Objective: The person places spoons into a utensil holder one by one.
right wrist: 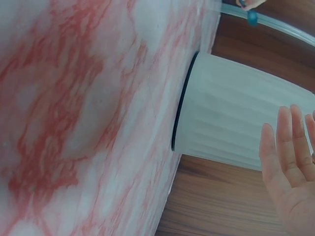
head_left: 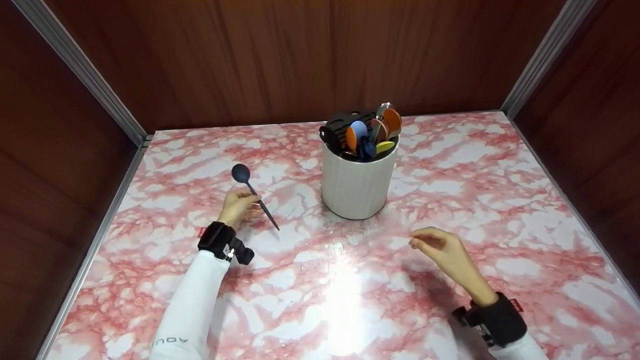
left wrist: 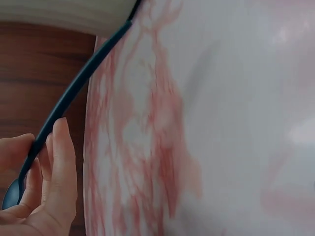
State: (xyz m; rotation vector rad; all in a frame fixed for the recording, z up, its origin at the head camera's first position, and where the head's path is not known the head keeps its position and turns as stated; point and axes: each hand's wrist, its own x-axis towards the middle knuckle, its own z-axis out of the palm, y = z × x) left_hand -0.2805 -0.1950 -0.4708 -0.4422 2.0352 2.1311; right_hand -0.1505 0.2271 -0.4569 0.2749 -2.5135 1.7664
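Observation:
A dark blue spoon point(head_left: 241, 173) with a long thin handle is pinched by my left hand point(head_left: 240, 207), left of the utensil holder. Its bowl points up and away, and the handle end slants down to the right. In the left wrist view the thumb and fingers grip the spoon's handle point(left wrist: 74, 88) close to the bowl. My right hand point(head_left: 442, 246) is over the table at the right, holding nothing, its fingers relaxed. The white ribbed utensil holder point(head_left: 356, 187) stands upright between the hands, filled with several colourful spoons and dark utensils point(head_left: 367, 137).
The table point(head_left: 280, 320) has a red and white marbled top. Wood-look panels point(head_left: 280, 60) close off the back and both sides, with grey metal strips point(head_left: 82, 70) at the corners.

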